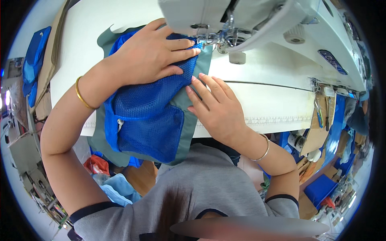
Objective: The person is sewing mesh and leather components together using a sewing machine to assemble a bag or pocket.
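A blue mesh pocket piece [148, 134] lies over a grey-green fabric panel [185, 134] on the white sewing table. My left hand [148, 54] rests flat on the mesh with its fingers apart, their tips close to the presser foot [204, 39]. Along the panel's right edge, my right hand [219, 104] presses lightly with fingers stretched out. The white sewing machine [273, 28] stands over the fabric's far edge, where the stitching spot is partly hidden. A small whitish zipper pull or cord end [120, 123] shows on the mesh.
A printed ruler scale [265, 120] runs along the table's near edge. Tools [319, 113] lie on cardboard at the right. Brown board [50, 64] and a blue fabric item [35, 60] are at the left. Light blue cloth [120, 188] sits below the table.
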### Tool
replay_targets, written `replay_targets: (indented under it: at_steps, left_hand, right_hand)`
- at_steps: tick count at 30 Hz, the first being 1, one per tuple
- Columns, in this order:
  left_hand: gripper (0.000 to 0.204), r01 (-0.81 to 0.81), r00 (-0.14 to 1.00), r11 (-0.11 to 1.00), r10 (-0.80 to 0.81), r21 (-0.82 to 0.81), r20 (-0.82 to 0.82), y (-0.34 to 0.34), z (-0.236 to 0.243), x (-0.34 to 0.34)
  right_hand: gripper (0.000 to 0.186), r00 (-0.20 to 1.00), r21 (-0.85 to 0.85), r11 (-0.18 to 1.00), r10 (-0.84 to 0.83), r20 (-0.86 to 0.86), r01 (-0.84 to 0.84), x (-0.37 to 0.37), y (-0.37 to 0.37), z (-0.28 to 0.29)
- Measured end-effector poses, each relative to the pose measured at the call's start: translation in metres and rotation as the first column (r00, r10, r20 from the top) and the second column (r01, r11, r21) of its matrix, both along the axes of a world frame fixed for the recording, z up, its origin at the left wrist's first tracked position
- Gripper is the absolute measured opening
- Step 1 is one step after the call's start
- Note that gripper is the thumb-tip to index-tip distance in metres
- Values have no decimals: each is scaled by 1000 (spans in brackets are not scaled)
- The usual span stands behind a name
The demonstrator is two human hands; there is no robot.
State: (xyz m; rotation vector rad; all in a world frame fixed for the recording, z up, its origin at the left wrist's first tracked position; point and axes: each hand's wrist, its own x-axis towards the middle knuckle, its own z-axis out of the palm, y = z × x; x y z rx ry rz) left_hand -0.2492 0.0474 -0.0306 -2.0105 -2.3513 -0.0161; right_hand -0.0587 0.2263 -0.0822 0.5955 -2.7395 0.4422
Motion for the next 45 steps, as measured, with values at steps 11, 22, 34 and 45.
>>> replay_targets:
  at_steps: [11, 22, 34, 45]
  left_hand:
    - [51, -93, 993, 994, 96, 49, -65, 5, -1, 23]
    - [50, -125, 988, 989, 118, 73, 98, 5, -2, 23]
    - [47, -107, 994, 983, 106, 148, 11, 6, -5, 22]
    - [47, -81, 993, 989, 90, 123, -73, 6, -12, 24]
  right_hand:
    - [44, 995, 99, 992, 67, 67, -74, 3, 25, 9]
    - [27, 572, -553, 426, 97, 815, 716, -60, 19, 41]
    - [32, 380, -410, 416, 156, 912, 812, -78, 15, 38]
    - [18, 959, 54, 971, -221, -178, 233, -49, 27, -6]
